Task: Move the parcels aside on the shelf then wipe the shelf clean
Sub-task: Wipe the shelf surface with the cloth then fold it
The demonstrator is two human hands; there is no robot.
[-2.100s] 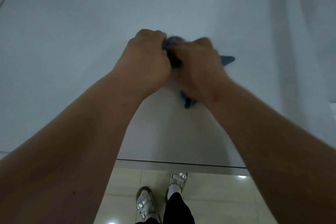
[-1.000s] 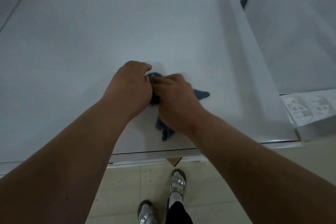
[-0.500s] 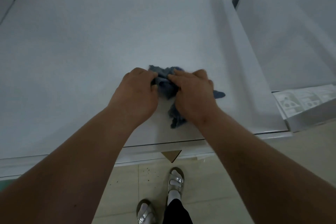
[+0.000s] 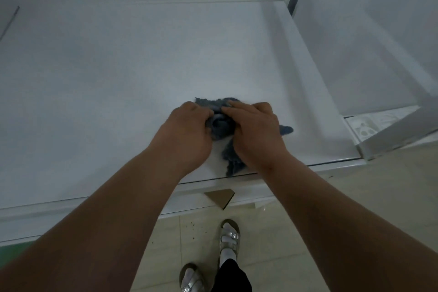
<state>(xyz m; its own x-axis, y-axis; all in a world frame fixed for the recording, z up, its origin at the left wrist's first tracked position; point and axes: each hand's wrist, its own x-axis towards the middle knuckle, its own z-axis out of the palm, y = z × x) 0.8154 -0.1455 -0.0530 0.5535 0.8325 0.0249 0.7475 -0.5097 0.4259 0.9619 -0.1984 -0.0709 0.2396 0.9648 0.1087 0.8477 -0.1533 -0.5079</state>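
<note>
Near the shelf's (image 4: 118, 90) front edge, both my hands grasp the bunched grey cloth (image 4: 221, 125): left hand (image 4: 189, 135) and right hand (image 4: 257, 133) clenched round it. Cloth's tail overhangs the edge; a pull could drag it off. No parcels visible.

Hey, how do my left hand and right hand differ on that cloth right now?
The left hand curls at the left edge of the grey cloth, fingers bunching it; the right hand lies flatter over it, fingers reaching across. The left hand covers little cloth; the right hand hides most, corners poking out. Both hold it on the white shelf, near the front edge.
</note>
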